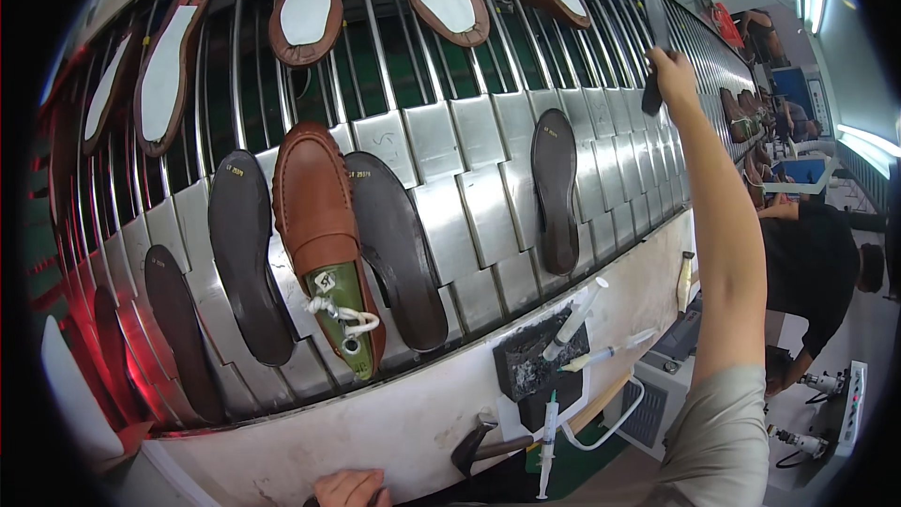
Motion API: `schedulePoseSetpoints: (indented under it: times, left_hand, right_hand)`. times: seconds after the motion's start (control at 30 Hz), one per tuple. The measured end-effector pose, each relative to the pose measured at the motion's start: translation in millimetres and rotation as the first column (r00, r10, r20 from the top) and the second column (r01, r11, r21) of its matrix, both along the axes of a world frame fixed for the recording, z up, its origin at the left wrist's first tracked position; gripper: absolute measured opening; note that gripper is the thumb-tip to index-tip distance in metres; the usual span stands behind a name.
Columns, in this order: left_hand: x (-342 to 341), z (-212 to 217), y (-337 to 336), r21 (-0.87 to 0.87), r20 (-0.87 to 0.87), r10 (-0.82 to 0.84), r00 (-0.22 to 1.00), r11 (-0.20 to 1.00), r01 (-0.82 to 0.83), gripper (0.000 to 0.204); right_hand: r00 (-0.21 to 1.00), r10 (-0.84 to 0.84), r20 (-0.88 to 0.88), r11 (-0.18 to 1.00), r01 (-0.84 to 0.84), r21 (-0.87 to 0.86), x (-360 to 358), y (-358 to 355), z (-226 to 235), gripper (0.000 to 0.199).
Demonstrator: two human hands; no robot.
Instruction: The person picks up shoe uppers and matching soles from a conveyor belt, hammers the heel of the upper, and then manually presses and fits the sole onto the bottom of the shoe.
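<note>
At the far right of the conveyor, my right hand (671, 80) is closed around a shoe sole (652, 99), a long, flat, dark piece held roughly upright. Its upper end looks pale grey in the light. My left hand (349, 488) is at the lower edge by the pale ledge, fingers curled; what they hold, if anything, is hidden. Between the hands, a brown leather loafer (317, 197) with a green insole and white lace lies partly over a dark sole (399, 253). Another dark sole (556, 192) lies alone on the metal plates.
Brown uppers with white bottoms (305, 14) line the conveyor's far rods. More dark soles (249, 258) lie at left. On the ledge (272, 451) are a black block (526, 366), syringes (549, 441) and a hammer (479, 446). A person in black (817, 253) works at right.
</note>
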State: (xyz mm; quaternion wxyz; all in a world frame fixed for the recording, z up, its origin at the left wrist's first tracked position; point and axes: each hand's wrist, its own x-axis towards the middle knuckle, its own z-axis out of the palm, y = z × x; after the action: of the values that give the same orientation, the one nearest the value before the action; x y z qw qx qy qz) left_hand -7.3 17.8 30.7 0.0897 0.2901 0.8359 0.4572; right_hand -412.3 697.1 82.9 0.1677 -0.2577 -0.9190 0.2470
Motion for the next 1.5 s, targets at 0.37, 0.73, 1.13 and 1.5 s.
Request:
schedulePoseSetpoints:
  times: [0.37, 0.73, 1.13, 1.5]
  left_hand:
    - [3, -1, -5, 0.014, 0.034, 0.003, 0.999, 1.000, -0.004, 0.037]
    - [44, -35, -30, 0.003, -0.126, -0.041, 0.991, 0.999, 0.042, 0.046]
    - [122, 22, -41, 0.730, 0.595, 0.003, 0.804, 0.416, -0.542, 0.070]
    - [219, -39, -140, 0.619, 0.530, 0.126, 0.839, 0.618, -0.484, 0.054]
  right_hand:
    - [0.883, -0.075, 0.464, 0.878, -0.163, 0.450, -107, -136, -44, 0.088]
    - [0.969, 0.107, 0.223, 0.932, -0.176, 0.317, 149, -190, 98, 0.091]
    - [0.632, 0.774, -0.027, 0.610, -0.757, -0.235, 621, -484, 48, 0.095]
    - [0.748, 0.632, -0.204, 0.601, -0.639, -0.480, 621, -552, -11, 0.060]
